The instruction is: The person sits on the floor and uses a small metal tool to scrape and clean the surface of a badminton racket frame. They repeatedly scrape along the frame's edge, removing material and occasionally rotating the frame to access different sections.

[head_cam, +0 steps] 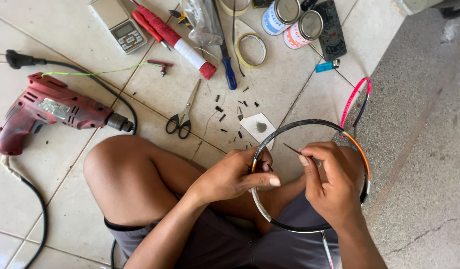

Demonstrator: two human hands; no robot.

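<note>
Black and orange, the stringless racket frame (339, 130) rests on the seated person's lap in the head view, its hoop lying roughly flat and its shaft running toward the near edge between the knees. The left hand (235, 174) is closed round the hoop's left rim, thumb pressed across it. The right hand (329, 184) sits inside the hoop on its right side, fingers pinched shut on a thin pointed tool (295, 151) whose tip aims left and far, toward the rim just beside the left hand. Farther off on the tiled floor (75, 45) lie scissors (182, 112), a red electric drill (51, 112), a roll of tape (251, 50), two tins (292, 20) and scattered black bits (230, 112).
</note>
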